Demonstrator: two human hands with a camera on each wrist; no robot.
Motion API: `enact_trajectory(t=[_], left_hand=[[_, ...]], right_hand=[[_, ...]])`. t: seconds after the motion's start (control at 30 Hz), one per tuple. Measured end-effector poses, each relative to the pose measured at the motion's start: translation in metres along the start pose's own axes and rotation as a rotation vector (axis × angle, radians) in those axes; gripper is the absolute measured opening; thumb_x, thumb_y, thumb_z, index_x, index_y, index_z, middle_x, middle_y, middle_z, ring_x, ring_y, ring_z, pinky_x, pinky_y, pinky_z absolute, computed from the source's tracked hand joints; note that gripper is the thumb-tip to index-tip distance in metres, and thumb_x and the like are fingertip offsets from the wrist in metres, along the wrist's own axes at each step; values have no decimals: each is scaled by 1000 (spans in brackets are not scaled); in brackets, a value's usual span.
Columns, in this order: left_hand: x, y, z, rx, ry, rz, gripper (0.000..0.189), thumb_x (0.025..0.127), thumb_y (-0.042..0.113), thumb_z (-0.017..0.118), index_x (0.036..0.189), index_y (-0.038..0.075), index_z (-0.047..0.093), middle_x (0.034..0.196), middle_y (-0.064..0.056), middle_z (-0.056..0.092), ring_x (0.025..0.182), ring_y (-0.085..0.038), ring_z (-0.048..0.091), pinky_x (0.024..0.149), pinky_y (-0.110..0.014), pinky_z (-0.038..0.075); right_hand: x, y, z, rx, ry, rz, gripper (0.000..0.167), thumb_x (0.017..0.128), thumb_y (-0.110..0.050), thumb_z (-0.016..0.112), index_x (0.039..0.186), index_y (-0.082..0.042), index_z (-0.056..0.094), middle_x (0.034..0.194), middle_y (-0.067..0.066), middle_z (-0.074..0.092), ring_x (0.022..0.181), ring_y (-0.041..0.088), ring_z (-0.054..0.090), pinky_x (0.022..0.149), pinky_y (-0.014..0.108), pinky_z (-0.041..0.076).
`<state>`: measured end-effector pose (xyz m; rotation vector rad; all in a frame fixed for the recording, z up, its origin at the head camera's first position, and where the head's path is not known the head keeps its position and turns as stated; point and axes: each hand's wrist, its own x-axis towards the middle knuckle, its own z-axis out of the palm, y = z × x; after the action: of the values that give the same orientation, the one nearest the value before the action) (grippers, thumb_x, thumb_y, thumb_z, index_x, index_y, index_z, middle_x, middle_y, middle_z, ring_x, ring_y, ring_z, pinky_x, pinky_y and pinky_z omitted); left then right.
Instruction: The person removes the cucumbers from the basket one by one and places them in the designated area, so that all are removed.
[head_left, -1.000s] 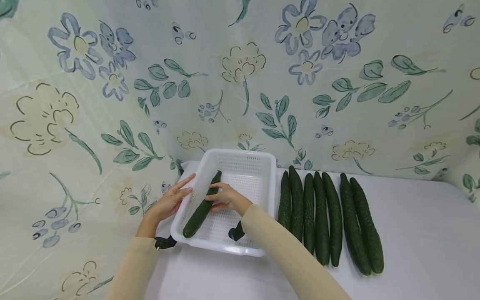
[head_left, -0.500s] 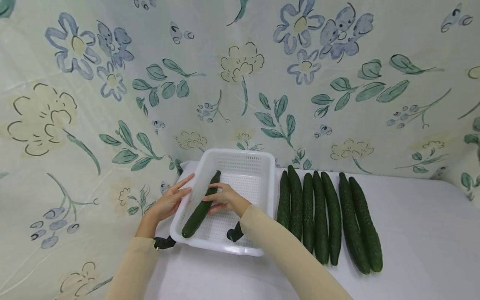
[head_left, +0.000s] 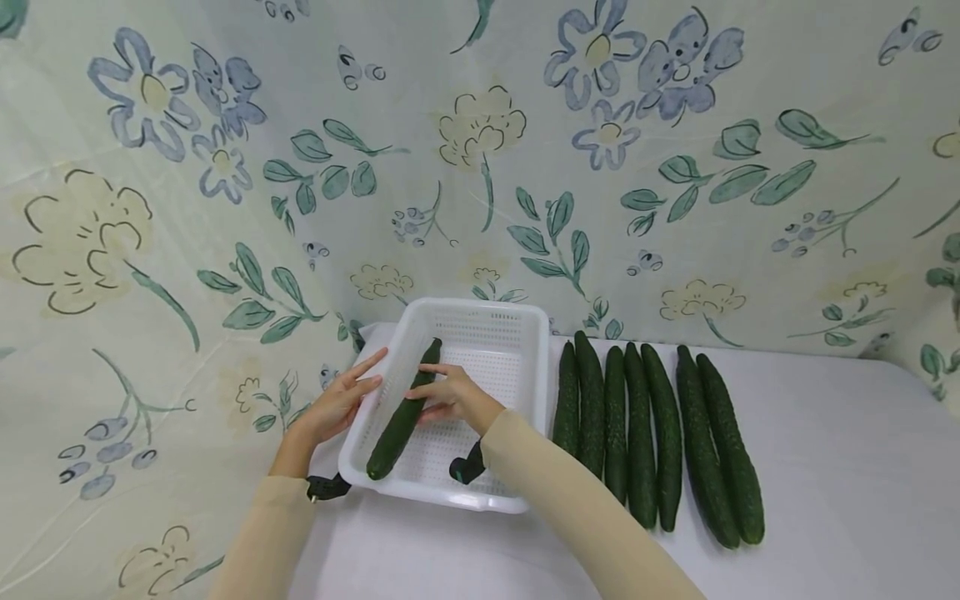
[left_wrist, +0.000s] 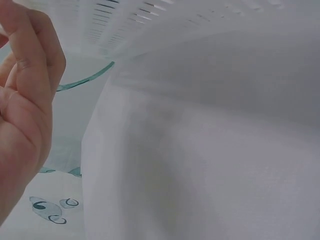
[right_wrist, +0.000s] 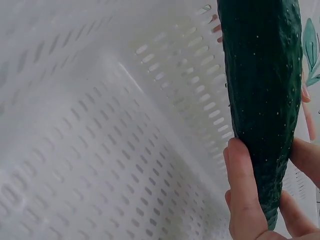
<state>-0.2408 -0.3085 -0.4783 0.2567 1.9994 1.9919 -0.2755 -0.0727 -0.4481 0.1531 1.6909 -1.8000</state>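
Note:
A dark green cucumber [head_left: 396, 437] lies slanted along the left side of a white perforated plastic basket [head_left: 450, 497]. My right hand [head_left: 453, 395] grips it near its narrower upper half. In the right wrist view the fingers and thumb sit on opposite sides of the cucumber [right_wrist: 262, 75], above the slotted floor of the basket [right_wrist: 135, 165]. Outside the basket's left wall, my left hand [head_left: 339, 406] rests against the rim with its fingers extended. The left wrist view shows that hand [left_wrist: 30, 85] beside the basket's slotted wall [left_wrist: 135, 20]; the fingertips are partly cut off.
Several cucumbers [head_left: 641, 437] lie side by side on the white tablecloth [head_left: 840, 467], to the right of the basket. Two more, set slightly apart, close the row [head_left: 708, 450]. Floral cloth [head_left: 480, 167] hangs behind and to the left.
The cucumber in my right hand has shifted very slightly to the right within the basket. Both hands otherwise stay where they were, and the row of cucumbers is the same.

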Motion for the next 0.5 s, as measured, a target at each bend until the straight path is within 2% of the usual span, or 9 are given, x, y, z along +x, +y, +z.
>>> enact_trajectory(t=[0.3,0.5], left_hand=[[1,-2,-2,-4,-14,17,58,108,21,46,160,28,22,155,-20,33,123,-23,56,92,-40,52],[1,-3,-2,-19,-16,24,57,108,20,46,160,27,23,143,-9,50,114,-20,62,88,-37,54]], right_hand=[[-8,-11,-5,-12,-40,-39,72,81,1,82,145,-17,55,100,21,67,72,35,72,68,43,59],[-22,-24,-16,-32,-82,-84,72,83,-1,80,147,-18,53,105,21,66,67,31,72,67,41,59]])
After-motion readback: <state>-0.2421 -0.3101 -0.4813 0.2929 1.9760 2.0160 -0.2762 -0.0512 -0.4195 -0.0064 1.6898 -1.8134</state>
